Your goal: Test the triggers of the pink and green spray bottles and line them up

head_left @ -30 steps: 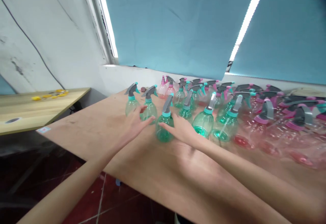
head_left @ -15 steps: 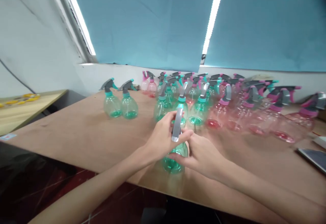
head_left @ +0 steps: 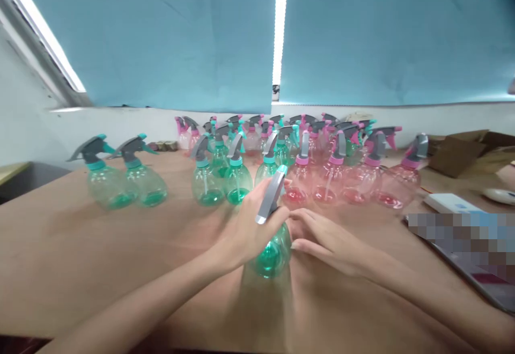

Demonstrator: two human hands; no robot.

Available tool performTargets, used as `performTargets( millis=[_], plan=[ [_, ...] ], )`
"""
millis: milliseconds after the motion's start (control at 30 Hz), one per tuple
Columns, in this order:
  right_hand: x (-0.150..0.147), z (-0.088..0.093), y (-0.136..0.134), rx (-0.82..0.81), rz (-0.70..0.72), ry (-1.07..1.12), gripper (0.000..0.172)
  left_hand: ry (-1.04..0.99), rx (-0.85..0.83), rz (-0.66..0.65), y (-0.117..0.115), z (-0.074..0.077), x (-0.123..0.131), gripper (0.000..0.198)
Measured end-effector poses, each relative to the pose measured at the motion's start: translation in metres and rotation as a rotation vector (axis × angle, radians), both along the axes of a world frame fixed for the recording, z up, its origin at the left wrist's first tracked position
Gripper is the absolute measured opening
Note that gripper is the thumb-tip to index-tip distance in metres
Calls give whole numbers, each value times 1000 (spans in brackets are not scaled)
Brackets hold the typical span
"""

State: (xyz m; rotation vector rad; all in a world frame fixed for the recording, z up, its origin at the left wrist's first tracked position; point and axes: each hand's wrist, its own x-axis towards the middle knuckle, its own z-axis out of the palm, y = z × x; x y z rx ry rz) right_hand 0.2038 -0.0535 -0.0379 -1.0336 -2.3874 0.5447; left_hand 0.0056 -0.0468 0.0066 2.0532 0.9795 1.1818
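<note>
A green spray bottle (head_left: 272, 249) with a grey trigger head stands tilted on the wooden table (head_left: 80, 257), near its front. My left hand (head_left: 251, 225) is wrapped round the bottle's neck just below the trigger. My right hand (head_left: 325, 238) rests beside the bottle's right flank, its fingers stretched out and touching or almost touching the body. Two more green spray bottles (head_left: 124, 179) stand apart at the left.
A crowd of green spray bottles (head_left: 221, 177) and pink spray bottles (head_left: 354, 179) fills the back middle of the table. A cardboard box (head_left: 462, 153) sits at the far right, with a white flat object (head_left: 450, 202) and a blurred-out patch in front of it. Blue blinds hang behind.
The view has swung to the right. My left hand pulled the green bottle from the group toward the table's front; my right hand has loosened from its body and now lies beside it.
</note>
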Motion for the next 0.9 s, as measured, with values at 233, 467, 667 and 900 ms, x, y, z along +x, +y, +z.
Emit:
performTargets(
  millis=[233, 467, 667, 900],
  plan=[
    [13, -28, 20, -78, -71, -95, 52, -16, -21, -47, 25, 2, 2, 28],
    [10, -37, 22, -83, -66, -192, 74, -41, -76, -47, 29, 10, 4, 28],
    [12, -34, 21, -97, -77, -218, 69, -61, -94, -46, 31, 7, 4, 11],
    [15, -36, 20, -85, -77, -184, 65, -76, -117, -77, 32, 8, 3, 14]
  ],
)
